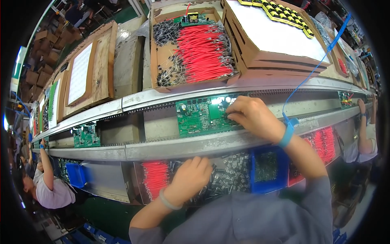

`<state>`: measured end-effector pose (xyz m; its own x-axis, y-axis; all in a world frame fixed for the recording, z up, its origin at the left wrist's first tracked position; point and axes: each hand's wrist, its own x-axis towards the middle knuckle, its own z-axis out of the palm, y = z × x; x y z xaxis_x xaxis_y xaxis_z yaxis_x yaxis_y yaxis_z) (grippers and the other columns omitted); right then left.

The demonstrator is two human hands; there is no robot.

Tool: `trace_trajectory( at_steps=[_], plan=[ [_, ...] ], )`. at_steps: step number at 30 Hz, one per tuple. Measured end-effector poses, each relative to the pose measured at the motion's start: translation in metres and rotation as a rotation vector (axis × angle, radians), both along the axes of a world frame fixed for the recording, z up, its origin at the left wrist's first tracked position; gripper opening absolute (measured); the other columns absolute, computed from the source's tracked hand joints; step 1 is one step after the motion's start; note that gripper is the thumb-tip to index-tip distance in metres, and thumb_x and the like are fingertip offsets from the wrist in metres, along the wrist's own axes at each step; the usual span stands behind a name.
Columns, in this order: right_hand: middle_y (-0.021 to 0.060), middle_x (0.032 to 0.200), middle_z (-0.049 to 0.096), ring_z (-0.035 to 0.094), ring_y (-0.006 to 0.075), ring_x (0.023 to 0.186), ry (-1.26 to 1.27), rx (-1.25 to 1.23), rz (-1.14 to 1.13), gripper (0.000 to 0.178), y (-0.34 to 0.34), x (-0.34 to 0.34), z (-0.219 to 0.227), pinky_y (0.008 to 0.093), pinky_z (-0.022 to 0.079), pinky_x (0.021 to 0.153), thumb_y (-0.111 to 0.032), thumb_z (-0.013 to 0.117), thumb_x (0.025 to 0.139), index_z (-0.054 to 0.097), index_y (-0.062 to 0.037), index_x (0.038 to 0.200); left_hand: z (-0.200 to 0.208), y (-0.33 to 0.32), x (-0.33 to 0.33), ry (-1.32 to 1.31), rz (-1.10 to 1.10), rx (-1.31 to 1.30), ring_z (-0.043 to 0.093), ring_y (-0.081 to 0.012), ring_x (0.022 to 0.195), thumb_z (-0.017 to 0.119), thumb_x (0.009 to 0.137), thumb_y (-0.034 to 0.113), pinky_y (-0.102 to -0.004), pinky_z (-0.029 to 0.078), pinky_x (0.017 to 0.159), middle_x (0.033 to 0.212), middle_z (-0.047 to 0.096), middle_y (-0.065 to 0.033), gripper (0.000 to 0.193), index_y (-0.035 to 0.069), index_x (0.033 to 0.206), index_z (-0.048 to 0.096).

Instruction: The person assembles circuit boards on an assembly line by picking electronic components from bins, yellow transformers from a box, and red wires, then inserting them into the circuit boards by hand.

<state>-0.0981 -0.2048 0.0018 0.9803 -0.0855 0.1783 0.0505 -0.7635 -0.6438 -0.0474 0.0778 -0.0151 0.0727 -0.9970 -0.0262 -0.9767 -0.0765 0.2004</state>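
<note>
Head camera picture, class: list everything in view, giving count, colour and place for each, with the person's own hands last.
circuit board: one, green, on the rails under the right hand
second circuit board: one, green, further left on the rails
cardboard box: one, brown, behind the rails, holding red wires
red wires: many, in that box
blue bin: one, front right, holding small parts
co-worker: one, grey shirt, far left
wrist strap: one, blue, right wrist
left hand: over small dark parts in front
right hand: fingertips on the circuit board
</note>
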Motion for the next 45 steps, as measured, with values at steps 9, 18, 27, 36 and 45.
trace_trajectory(
  at_steps=[9,18,27,36,45],
  plan=[
    [0.0161,0.091,0.068,0.067,0.038,0.083,-0.027,-0.126,0.029,0.011,0.007,0.003,0.006,0.0449,0.055,0.075,-0.007,0.074,0.086,0.073,-0.0007,0.095,-0.004,-0.001,-0.003,-0.069,-0.01,-0.086,0.059,-0.0203,0.086,0.064,0.078,0.012,-0.0318,0.048,0.075,0.096,0.06,-0.0074,0.02,0.003,0.096,0.066],
    [0.0147,0.09,0.069,0.068,0.0373,0.082,-0.009,-0.124,0.118,0.009,-0.004,0.008,-0.001,0.0443,0.055,0.074,-0.008,0.073,0.086,0.073,-0.0023,0.093,0.001,0.001,0.0,0.108,0.024,-0.075,0.063,-0.0244,0.096,0.064,0.08,0.01,-0.0346,0.051,0.084,0.104,0.063,-0.0098,0.023,0.003,0.102,0.067],
    [0.015,0.089,0.07,0.068,0.0357,0.081,-0.008,-0.093,0.2,0.009,-0.007,0.01,0.002,0.0436,0.055,0.074,-0.009,0.073,0.086,0.073,-0.0015,0.091,0.007,0.004,0.001,0.334,0.129,-0.16,0.066,-0.0308,0.099,0.065,0.086,0.005,-0.0382,0.056,0.08,0.113,0.062,-0.0144,0.029,0.001,0.115,0.066],
    [0.0112,0.082,0.065,0.069,0.0332,0.075,-0.121,-0.238,0.152,0.01,0.008,0.002,-0.003,0.0429,0.056,0.064,-0.012,0.071,0.085,0.064,-0.005,0.09,0.013,0.004,-0.001,0.669,0.287,-0.239,0.068,-0.0325,0.098,0.066,0.082,-0.012,-0.0377,0.057,0.082,0.112,0.064,-0.0172,0.04,-0.004,0.121,0.064],
    [0.0105,0.076,0.058,0.066,0.0314,0.07,-0.099,-0.372,0.125,0.016,0.018,-0.002,-0.002,0.0429,0.053,0.059,-0.012,0.072,0.085,0.058,-0.0054,0.085,0.012,0.006,0.062,0.912,0.808,-0.516,0.068,-0.0137,0.095,0.061,0.097,-0.007,-0.0279,0.055,0.085,0.109,0.073,-0.0112,0.017,-0.002,0.112,0.066]
  ],
)
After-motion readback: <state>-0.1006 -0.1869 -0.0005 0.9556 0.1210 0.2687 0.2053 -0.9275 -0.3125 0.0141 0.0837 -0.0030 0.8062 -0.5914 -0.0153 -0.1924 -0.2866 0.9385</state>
